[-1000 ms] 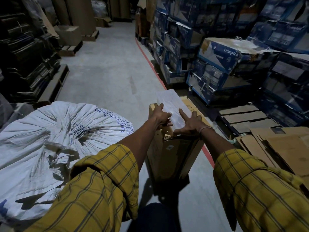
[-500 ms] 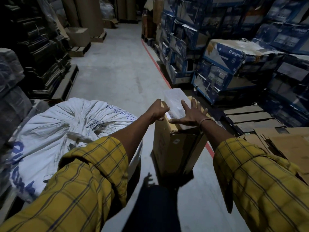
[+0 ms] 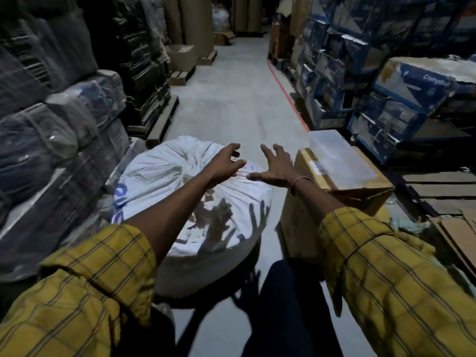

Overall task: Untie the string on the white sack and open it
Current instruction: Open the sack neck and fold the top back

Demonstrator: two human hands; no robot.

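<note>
Warehouse aisle: two spread hands over one white sack point(image 3: 164, 173).

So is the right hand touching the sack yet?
Cannot tell. The head view shows the right hand spread over the sack, with no plain contact or gap.

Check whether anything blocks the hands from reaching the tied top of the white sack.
Nothing visible does. The left hand and right hand, fingers spread, are over the gathered top of the white sack. The cardboard box with the clear plastic container on it stands off to the right, clear of both hands.
</note>
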